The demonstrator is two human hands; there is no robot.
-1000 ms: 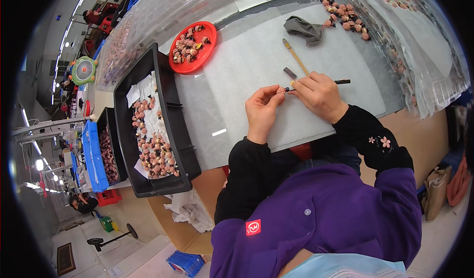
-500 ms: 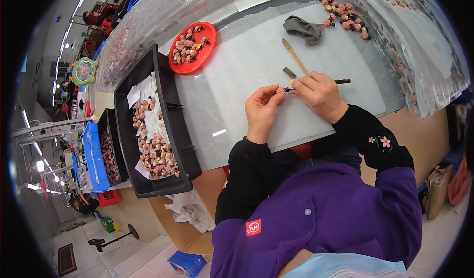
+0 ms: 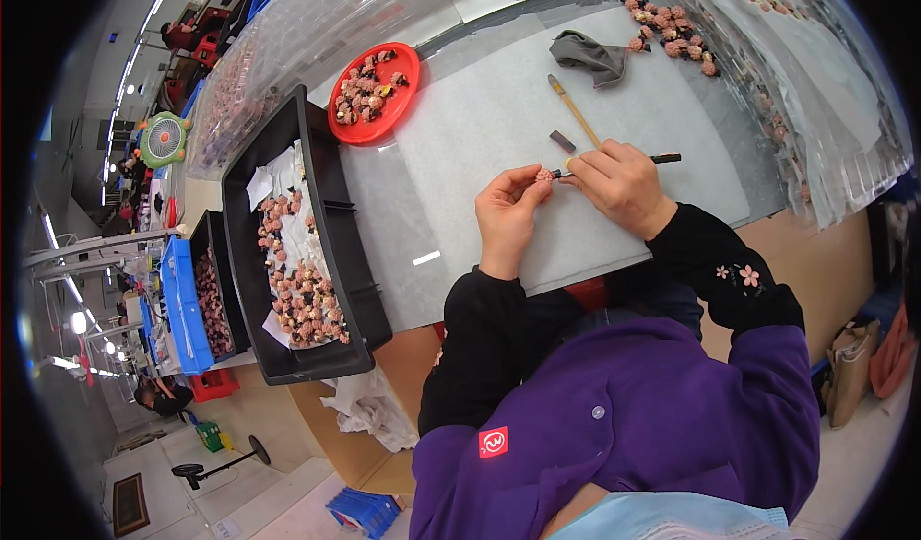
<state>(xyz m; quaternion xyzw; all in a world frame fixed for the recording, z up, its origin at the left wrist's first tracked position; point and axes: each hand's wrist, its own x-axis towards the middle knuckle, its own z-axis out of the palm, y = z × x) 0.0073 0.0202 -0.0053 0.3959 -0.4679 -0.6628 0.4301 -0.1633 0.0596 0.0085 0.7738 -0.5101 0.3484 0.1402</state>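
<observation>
My left hand (image 3: 508, 216) pinches a small pink bumpy figurine piece (image 3: 545, 175) between thumb and fingertips, above the white sheet (image 3: 460, 156) on the table. A black marker pen (image 3: 666, 158) is gripped in my right hand (image 3: 619, 183), its tip pointing left and meeting the piece or nearly so. Just beyond the right hand lies a short dark pen cap (image 3: 563, 141). A thin brush with a tan handle (image 3: 572, 108) stretches away from the knuckles. Farther back rests a crumpled grey cloth (image 3: 590, 58).
At left, a red round tray (image 3: 413, 89) holds several pink pieces, beside a black crate (image 3: 350, 262) with many more. Loose pink pieces (image 3: 672, 34) sit at the far right, by stacked clear plastic trays (image 3: 825, 89). A blue bin (image 3: 182, 300) stands farther left.
Both hands stay in almost the same place, with the right fingers shifting very slightly around the pen. Nothing has been picked up or let go.
</observation>
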